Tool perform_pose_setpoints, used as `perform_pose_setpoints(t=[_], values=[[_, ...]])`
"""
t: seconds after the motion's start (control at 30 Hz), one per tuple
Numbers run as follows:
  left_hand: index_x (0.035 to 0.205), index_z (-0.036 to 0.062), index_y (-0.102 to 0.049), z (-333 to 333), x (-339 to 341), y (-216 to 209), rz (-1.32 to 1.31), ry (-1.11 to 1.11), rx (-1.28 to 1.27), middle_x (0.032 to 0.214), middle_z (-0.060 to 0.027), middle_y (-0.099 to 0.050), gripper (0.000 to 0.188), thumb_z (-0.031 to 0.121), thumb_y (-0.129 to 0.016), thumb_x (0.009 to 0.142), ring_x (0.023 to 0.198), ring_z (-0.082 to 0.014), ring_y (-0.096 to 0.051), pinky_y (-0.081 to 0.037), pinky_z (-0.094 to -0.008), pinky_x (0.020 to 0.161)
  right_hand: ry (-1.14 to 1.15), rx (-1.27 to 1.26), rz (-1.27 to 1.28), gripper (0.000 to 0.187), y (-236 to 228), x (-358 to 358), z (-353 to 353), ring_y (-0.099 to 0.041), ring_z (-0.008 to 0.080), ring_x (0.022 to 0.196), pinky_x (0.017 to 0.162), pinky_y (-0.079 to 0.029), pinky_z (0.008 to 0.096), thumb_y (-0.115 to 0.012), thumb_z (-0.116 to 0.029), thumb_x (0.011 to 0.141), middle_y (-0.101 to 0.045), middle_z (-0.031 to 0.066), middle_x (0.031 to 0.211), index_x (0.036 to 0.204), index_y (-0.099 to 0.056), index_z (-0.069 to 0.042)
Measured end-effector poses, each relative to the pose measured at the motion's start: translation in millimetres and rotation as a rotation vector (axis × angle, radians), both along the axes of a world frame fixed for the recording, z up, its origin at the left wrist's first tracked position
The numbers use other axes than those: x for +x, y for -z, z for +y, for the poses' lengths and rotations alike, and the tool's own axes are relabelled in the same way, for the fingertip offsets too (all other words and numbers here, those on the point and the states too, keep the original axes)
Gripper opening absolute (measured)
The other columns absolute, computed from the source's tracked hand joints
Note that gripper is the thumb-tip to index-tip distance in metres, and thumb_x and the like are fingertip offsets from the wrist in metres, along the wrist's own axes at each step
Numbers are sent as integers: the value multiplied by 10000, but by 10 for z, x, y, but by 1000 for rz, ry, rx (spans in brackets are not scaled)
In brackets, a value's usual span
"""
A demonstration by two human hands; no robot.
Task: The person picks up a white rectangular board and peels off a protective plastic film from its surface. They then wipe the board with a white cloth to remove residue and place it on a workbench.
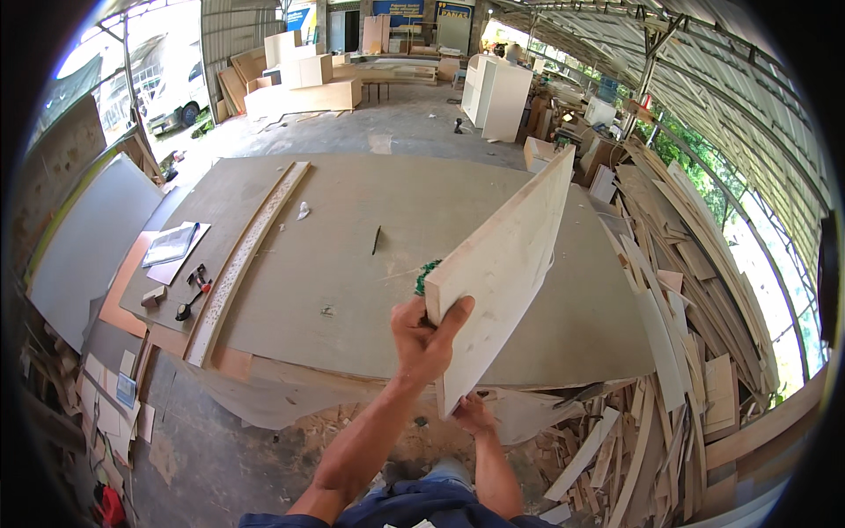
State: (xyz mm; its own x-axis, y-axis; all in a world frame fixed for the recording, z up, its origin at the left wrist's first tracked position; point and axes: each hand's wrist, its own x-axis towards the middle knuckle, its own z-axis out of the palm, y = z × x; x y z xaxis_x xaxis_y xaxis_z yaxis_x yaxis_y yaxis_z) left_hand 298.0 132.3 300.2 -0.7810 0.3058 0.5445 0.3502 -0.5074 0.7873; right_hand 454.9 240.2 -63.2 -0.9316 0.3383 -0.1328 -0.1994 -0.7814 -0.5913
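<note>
Looking left of our fingers, we see a long, pale, narrow wooden strip (244, 260) on a broad grey-brown panel (339, 295). Our left hand (427, 341), a bright green tuft (425, 279) just past it, closes thumb and fingers on a whitish rectangular wooden board (500, 271) slanting rightward. Our right hand (476, 417) touches the board's lower corner; how far its fingers close, we cannot tell.
</note>
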Motion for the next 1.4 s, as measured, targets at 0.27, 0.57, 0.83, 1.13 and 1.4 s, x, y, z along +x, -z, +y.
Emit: perform_pose_setpoints(t=[0.27,0.57,0.83,1.13,1.4], values=[[683,3,-574,287,645,194,147,-72,-34,551,34,-472,267,38,-765,867,521,-16,-379,-274,-242,452,61,104,61,245,349,331,-31,-610,213,1092,1028,-459,403,-647,-231,974,-648,14,1098,1165,-620,-81],[1061,-56,-663,422,1336,189,-88,8,250,1099,-163,-691,220,136,-573,1006,950,-150,-615,-448,-271,872,-66,-106,129,413,309,656,179,-591,175,1103,1017,-452,400,-674,-339,971,-621,-4,1079,1280,-553,-93],[907,-26,-652,318,1516,188,-202,180,205,927,-85,-642,236,131,-527,1033,823,-126,-580,-443,-245,745,-72,128,-227,821,7,868,215,-399,252,1412,1149,-348,439,-741,-357,904,-435,99,1505,1536,-308,-61],[888,26,-606,313,1469,331,-239,299,83,842,19,-563,162,101,-586,1030,765,-44,-478,-383,-196,694,943,1409,146,951,-2946,956,414,-218,424,1480,1186,-178,574,-716,-601,810,-178,294,1605,1492,-391,-23],[864,51,-571,235,1372,199,-264,380,-60,819,69,-512,206,153,-594,1041,747,-33,-409,-359,-191,662,837,1915,295,764,-3684,616,339,-574,320,1217,1172,-220,544,-788,-603,733,-601,170,1301,1218,-623,-37]])
